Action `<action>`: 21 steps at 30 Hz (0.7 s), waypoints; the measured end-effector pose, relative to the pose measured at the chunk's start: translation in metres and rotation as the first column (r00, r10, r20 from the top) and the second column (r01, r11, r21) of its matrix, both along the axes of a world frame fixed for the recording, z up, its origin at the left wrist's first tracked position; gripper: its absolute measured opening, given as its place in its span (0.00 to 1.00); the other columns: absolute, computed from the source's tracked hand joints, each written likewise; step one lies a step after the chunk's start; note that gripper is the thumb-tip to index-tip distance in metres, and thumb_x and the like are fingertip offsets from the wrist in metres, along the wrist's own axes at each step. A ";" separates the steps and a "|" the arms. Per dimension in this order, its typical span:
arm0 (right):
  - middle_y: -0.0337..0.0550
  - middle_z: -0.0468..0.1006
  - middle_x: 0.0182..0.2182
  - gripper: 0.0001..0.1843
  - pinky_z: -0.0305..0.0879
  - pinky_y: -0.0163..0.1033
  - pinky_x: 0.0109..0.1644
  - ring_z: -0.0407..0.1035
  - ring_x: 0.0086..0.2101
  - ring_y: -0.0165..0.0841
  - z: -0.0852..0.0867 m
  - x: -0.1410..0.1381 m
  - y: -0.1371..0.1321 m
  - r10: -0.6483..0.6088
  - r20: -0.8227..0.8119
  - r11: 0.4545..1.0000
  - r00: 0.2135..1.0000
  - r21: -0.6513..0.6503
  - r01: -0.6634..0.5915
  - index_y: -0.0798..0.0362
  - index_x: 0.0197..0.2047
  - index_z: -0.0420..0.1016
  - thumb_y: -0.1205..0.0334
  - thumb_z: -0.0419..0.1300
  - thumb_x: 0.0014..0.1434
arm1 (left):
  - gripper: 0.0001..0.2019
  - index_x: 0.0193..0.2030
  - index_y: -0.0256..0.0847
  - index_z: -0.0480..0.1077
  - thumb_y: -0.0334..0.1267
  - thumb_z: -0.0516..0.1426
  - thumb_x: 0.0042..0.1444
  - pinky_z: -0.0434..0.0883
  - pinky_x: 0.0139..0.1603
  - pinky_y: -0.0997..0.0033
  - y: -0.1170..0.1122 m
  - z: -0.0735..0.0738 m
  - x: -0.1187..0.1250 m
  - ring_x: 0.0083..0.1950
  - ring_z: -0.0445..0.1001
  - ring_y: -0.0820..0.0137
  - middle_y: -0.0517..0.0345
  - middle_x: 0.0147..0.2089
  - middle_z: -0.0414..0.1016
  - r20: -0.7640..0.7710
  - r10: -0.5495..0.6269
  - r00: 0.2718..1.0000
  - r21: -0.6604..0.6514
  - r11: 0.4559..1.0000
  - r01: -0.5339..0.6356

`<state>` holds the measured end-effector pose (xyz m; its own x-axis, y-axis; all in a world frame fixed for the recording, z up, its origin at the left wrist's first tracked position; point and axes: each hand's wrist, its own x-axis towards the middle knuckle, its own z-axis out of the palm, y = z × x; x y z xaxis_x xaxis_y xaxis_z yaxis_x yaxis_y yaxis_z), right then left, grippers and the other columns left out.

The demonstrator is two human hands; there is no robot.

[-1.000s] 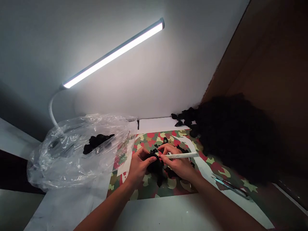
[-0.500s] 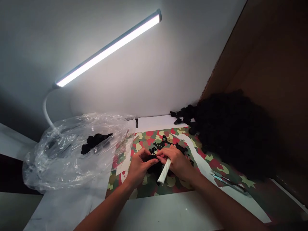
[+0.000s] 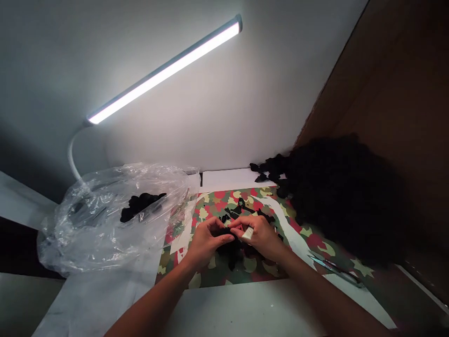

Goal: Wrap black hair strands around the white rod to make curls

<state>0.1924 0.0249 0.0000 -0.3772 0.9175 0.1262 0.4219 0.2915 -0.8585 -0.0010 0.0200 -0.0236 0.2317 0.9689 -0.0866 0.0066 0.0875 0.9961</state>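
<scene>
My left hand (image 3: 205, 243) and my right hand (image 3: 261, 236) meet over a camouflage-patterned mat (image 3: 217, 274). Both pinch a small black clump (image 3: 231, 250) between them. My right hand also grips a white stick-like tool (image 3: 248, 233), seen end-on between the fingers. More black scraps (image 3: 242, 208) lie on the mat just beyond my fingers.
A clear plastic bag (image 3: 112, 220) with black pieces inside lies at the left. A big heap of black material (image 3: 347, 196) fills the right, against a brown board. Scissors (image 3: 333, 269) lie on the mat at the right. A lit bar lamp (image 3: 164, 70) hangs overhead.
The white tool in my right hand swung from pointing right, to pointing down toward me, to nearly end-on now. Both hands stay together on the black clump.
</scene>
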 end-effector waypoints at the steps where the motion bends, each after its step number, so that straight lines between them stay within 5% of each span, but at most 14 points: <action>1: 0.38 0.82 0.29 0.09 0.64 0.37 0.36 0.71 0.29 0.32 0.000 -0.003 -0.002 -0.002 0.036 0.999 0.999 0.038 0.001 0.50 0.36 0.82 0.61 0.60 0.63 | 0.19 0.28 0.40 0.65 0.44 0.71 0.44 0.59 0.29 0.74 0.000 0.000 0.000 0.28 0.65 0.73 0.65 0.25 0.67 -0.005 0.000 1.000 -0.003 1.000 0.000; 7: 0.40 0.80 0.27 0.09 0.63 0.39 0.38 0.69 0.30 0.35 -0.006 0.006 0.011 -0.238 0.150 0.961 0.960 0.178 0.211 0.52 0.33 0.80 0.62 0.58 0.62 | 0.19 0.28 0.39 0.64 0.42 0.72 0.43 0.56 0.28 0.75 -0.004 0.001 0.002 0.27 0.62 0.75 0.67 0.24 0.65 -0.014 -0.017 1.000 -0.003 1.000 0.017; 13: 0.39 0.84 0.34 0.10 0.65 0.35 0.35 0.73 0.32 0.33 -0.004 0.006 0.006 -0.031 -0.029 0.997 0.999 -0.068 0.029 0.49 0.42 0.84 0.57 0.62 0.62 | 0.17 0.28 0.39 0.66 0.39 0.71 0.45 0.59 0.29 0.76 -0.002 0.000 0.000 0.28 0.66 0.74 0.65 0.25 0.69 0.018 -0.033 0.999 0.004 0.999 0.033; 21: 0.38 0.78 0.26 0.12 0.57 0.38 0.37 0.64 0.29 0.34 -0.003 -0.006 -0.001 -0.122 0.190 0.980 0.974 0.179 0.088 0.49 0.31 0.78 0.63 0.55 0.64 | 0.16 0.28 0.38 0.66 0.38 0.70 0.46 0.59 0.28 0.76 -0.003 0.002 0.005 0.27 0.64 0.75 0.65 0.25 0.68 -0.030 -0.008 1.000 0.016 1.000 0.009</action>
